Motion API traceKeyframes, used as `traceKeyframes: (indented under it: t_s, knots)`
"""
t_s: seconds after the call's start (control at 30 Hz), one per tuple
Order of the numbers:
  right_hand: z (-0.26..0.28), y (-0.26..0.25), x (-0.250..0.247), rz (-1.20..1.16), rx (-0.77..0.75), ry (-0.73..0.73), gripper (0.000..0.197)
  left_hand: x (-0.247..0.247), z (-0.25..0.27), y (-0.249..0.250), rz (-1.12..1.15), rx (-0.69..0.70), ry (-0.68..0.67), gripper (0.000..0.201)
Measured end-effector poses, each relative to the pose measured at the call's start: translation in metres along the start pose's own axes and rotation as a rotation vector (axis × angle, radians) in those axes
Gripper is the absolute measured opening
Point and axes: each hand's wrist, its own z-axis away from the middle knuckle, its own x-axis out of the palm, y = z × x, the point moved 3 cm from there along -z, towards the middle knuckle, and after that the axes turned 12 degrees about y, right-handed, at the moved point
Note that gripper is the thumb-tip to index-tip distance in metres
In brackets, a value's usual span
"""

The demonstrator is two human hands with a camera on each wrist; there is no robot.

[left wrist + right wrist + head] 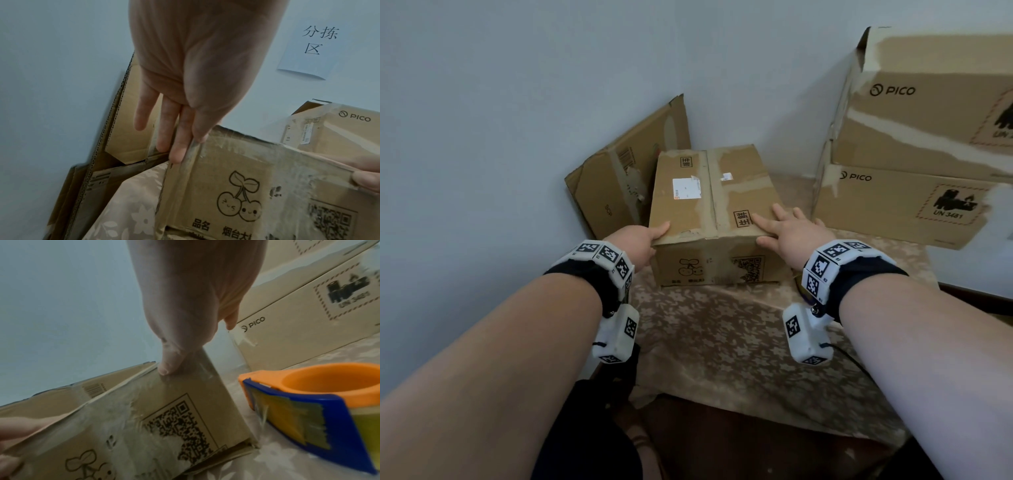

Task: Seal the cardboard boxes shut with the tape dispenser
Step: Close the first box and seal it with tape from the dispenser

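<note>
Pale blue-grey walls (517, 85) meet in a corner behind a table with a beige flowered cloth (722, 335). On the cloth sits a small brown cardboard box with a cherry drawing on its front (709, 212), and its top flaps are folded down flat. At the box's near left corner, the left hand (635, 241) has its thumb on top and straight fingers down the side, so it holds the corner. At the box's near right corner, the right hand (792, 229) lies spread flat on the top, with its thumb hooked over the front edge. An orange and blue plastic tape dispenser (320, 404) lies on the cloth just to the right of the box, near the right wrist. No hand touches it. I think this step is pressing the flaps shut and keeping the box in place before taping. The old tape on top looks torn, so the middle seam needs a new strip. Next, the right hand should let go, pick up the dispenser and bring it to the seam, while the left hand keeps the flaps down. Behind the box on the left, a flat folded brown carton (619, 178) leans on the wall. To the right of the box, two big brown boxes marked PICO (914, 164) are stacked.
</note>
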Motion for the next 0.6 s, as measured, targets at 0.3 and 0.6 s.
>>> traceKeyframes:
  t_s: [0.3,0.6]
  knots:
    - [0.021,0.023,-0.008,-0.08,0.081,0.075,0.047,-0.008,-0.003,0.026,-0.28,-0.106,-0.093,0.056]
    - [0.034,0.04,-0.004,0.023,0.221,-0.007,0.041,-0.005,0.0,0.04,-0.34,-0.118,-0.013,0.058]
